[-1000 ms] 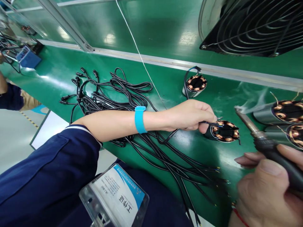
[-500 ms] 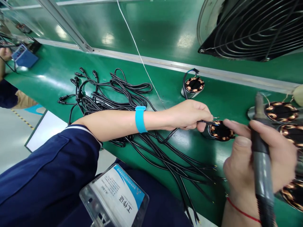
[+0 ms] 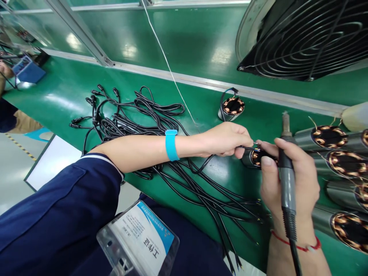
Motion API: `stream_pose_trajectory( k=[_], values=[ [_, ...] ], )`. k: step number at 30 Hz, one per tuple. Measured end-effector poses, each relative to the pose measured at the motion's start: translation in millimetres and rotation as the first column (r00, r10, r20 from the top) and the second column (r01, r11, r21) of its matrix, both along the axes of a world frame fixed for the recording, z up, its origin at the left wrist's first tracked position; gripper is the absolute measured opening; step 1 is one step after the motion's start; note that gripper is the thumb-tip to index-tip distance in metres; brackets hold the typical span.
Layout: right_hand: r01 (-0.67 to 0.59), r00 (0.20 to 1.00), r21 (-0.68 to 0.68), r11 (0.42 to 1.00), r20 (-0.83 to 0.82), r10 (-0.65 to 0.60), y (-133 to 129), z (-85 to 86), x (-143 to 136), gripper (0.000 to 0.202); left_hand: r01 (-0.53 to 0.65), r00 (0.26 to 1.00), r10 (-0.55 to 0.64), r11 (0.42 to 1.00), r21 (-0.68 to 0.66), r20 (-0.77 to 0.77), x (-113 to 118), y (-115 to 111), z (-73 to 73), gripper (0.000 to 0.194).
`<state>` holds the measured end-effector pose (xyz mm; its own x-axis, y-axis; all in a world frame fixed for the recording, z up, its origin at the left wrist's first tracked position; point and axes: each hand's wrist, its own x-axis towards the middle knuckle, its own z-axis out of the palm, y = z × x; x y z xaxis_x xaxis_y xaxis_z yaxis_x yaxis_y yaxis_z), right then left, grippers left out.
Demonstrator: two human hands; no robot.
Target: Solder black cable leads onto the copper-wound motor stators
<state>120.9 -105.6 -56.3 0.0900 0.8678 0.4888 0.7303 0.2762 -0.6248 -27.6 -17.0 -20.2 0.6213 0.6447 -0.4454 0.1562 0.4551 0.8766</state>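
My left hand (image 3: pixel 230 140), with a blue band at the wrist, is closed around the end of a black cable (image 3: pixel 208 164). Its fingertips are at the left edge of a motor stator (image 3: pixel 253 158) with copper windings. From the right, my right hand (image 3: pixel 290 180) holds a grey and black soldering iron (image 3: pixel 288 188) between its fingers, the metal tip pointing up and away from the stator. The right index fingertip is beside the left fingertips, over the stator, and partly hides it.
Black cables (image 3: pixel 155 111) lie heaped on the green table (image 3: pixel 63 92). One stator (image 3: pixel 232 107) stands behind my hands, several more (image 3: pixel 327 138) at the right. A fan (image 3: pixel 310 42) hangs upper right. Another person's hand (image 3: pixel 6 69) shows far left.
My right hand has moved left with the soldering iron, its index fingertip now close to the left fingertips. More of the stators at the right shows. My left hand has barely moved.
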Motion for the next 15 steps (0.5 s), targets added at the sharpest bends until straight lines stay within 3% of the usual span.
stream_pose_trajectory(
  k=[7,9,13,15],
  values=[
    [0.072,0.997,0.015,0.997,-0.033,-0.072,-3,-4.2,2,0.042,-0.009,0.998,0.025,0.963,0.271,-0.054,-1,7,-10.8,0.015],
    [0.114,0.991,0.08,0.99,-0.082,-0.108,-4,-5.8,4,0.043,0.019,0.998,0.004,0.944,0.329,-0.068,-2,9,-12.5,0.015],
    [0.137,0.981,0.286,0.949,-0.175,-0.089,-11,-7.3,11,0.045,0.064,0.993,-0.022,0.924,0.377,-0.113,-5,9,-12.6,0.012],
    [0.19,0.969,0.241,0.952,-0.204,-0.142,-15,-7.1,16,0.042,0.074,0.991,-0.026,0.925,0.372,-0.133,-5,9,-11.8,0.011]
  ],
)
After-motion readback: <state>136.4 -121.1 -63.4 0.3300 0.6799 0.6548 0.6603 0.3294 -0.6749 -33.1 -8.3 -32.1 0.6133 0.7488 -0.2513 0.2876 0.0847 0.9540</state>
